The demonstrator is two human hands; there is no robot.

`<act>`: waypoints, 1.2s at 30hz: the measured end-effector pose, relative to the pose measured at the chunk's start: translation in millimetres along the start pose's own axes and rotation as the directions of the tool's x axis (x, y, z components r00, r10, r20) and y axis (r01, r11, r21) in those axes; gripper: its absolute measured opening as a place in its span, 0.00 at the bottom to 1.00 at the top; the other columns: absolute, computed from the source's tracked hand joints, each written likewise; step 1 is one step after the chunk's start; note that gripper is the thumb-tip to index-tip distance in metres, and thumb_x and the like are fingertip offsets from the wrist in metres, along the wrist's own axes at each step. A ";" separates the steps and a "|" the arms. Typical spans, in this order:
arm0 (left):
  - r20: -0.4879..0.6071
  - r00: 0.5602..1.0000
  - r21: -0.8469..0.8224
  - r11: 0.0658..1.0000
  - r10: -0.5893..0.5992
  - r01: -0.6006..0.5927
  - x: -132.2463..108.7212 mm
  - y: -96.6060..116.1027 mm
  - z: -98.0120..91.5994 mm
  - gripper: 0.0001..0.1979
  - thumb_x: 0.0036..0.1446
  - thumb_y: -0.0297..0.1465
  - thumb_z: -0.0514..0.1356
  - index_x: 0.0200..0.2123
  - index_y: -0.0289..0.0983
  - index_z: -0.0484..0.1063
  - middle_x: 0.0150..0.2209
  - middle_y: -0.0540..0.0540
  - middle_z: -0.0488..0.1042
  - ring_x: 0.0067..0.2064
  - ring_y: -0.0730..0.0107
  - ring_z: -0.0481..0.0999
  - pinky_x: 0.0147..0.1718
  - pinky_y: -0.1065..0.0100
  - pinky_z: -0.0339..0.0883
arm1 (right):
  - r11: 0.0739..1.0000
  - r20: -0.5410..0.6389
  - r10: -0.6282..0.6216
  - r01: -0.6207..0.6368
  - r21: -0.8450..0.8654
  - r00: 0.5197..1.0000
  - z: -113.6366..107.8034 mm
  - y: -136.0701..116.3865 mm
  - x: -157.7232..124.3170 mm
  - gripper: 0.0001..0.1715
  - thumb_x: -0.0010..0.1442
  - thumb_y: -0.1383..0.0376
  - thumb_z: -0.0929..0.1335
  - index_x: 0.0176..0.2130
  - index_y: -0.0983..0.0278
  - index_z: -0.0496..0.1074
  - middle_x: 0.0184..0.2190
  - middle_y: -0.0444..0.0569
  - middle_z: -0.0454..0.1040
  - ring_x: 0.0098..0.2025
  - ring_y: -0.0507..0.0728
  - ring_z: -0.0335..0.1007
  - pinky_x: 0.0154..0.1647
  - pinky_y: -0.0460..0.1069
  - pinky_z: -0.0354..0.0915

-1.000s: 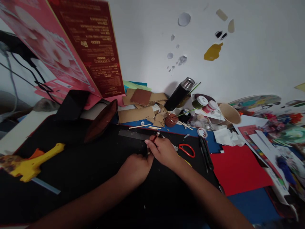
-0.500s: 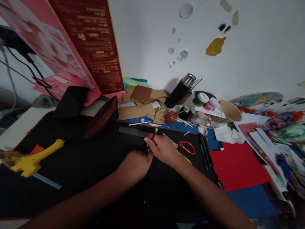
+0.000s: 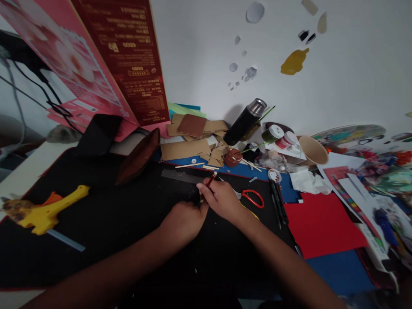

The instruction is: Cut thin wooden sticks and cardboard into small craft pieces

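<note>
My right hand (image 3: 220, 200) grips a thin red pencil (image 3: 210, 179) whose upper end points up and away from me. Its tip is hidden between my two hands. My left hand (image 3: 183, 221) is curled shut just left of it, pressing on the black mat (image 3: 106, 223); I cannot tell what is under its fingers. A grey metal ruler (image 3: 182, 176) lies just beyond both hands. Red-handled scissors (image 3: 252, 198) rest right of my right hand.
A yellow glue gun (image 3: 45, 211) lies at the left. Cardboard scraps (image 3: 189, 148), a black flask (image 3: 244, 122), a paper cup (image 3: 311, 151) and small pots crowd the back. Red paper (image 3: 322, 225) and black pens (image 3: 278, 206) lie at the right. A pink box (image 3: 96, 60) leans at back left.
The hands stay close together at the same spot; the pencil's upper end has shifted slightly. The view has drifted a little.
</note>
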State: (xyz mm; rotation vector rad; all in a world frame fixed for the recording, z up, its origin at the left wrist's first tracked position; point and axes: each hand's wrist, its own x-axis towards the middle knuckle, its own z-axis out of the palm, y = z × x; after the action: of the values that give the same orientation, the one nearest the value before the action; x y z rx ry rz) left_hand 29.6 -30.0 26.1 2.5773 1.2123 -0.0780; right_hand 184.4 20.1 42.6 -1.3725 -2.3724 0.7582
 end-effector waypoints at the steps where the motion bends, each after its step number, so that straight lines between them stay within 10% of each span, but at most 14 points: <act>1: -0.002 1.000 -0.002 1.000 0.001 -0.001 -0.1 0.0 0.2 0.17 0.63 0.20 0.55 0.54 0.27 0.72 0.32 0.37 0.82 0.31 0.54 0.84 0.32 0.58 0.79 | 1.000 -0.003 0.000 0.000 0.002 1.000 0.1 0.3 0.2 0.18 0.76 0.58 0.61 0.36 0.61 0.71 0.29 0.47 0.78 0.33 0.56 0.76 0.36 0.47 0.63; 36: -0.012 1.000 -0.011 1.000 0.004 -0.004 -0.9 1.5 3.0 0.14 0.61 0.19 0.55 0.49 0.27 0.75 0.32 0.37 0.82 0.32 0.54 0.84 0.32 0.59 0.79 | 1.000 0.004 -0.008 0.008 -0.006 1.000 -2.4 -1.8 -1.1 0.19 0.75 0.58 0.62 0.34 0.62 0.71 0.29 0.46 0.77 0.32 0.55 0.75 0.35 0.47 0.63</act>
State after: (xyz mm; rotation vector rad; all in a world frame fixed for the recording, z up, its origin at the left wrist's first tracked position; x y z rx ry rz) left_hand 30.4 -32.4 23.7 2.5741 1.2078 -0.0548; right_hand 184.9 19.1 45.7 -1.3643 -2.3842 0.7527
